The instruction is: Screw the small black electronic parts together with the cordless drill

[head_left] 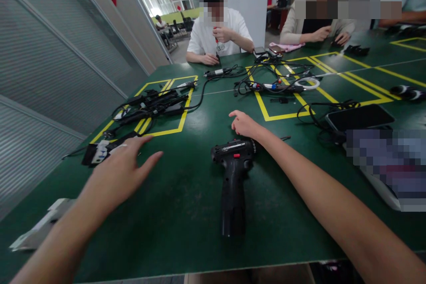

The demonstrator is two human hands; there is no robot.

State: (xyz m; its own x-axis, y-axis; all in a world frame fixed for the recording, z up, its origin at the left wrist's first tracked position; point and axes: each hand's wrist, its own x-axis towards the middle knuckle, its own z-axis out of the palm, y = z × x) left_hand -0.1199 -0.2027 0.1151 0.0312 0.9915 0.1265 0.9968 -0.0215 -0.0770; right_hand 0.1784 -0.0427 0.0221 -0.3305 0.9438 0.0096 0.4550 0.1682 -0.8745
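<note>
A black cordless drill [233, 186] lies on the green table in front of me, its handle toward me and its chuck end partly behind my right forearm. Just past the drill, my right hand [245, 124] hovers with the index finger stretched out and the others loosely bent; nothing shows in it. On the left, my left hand [123, 166] is spread, thumb apart from the fingers, and holds nothing that I can see. It is nearest to a black item with white labels [100, 153], partly hidden behind it.
Black corded tools [159, 104] are heaped in a yellow-taped area. More cables and a tool [266, 87] lie farther back. A phone-like black device [361, 117] sits right, a plastic packet [43, 226] near left. Across the table, a person in white [203, 31] holds a screwdriver-like tool.
</note>
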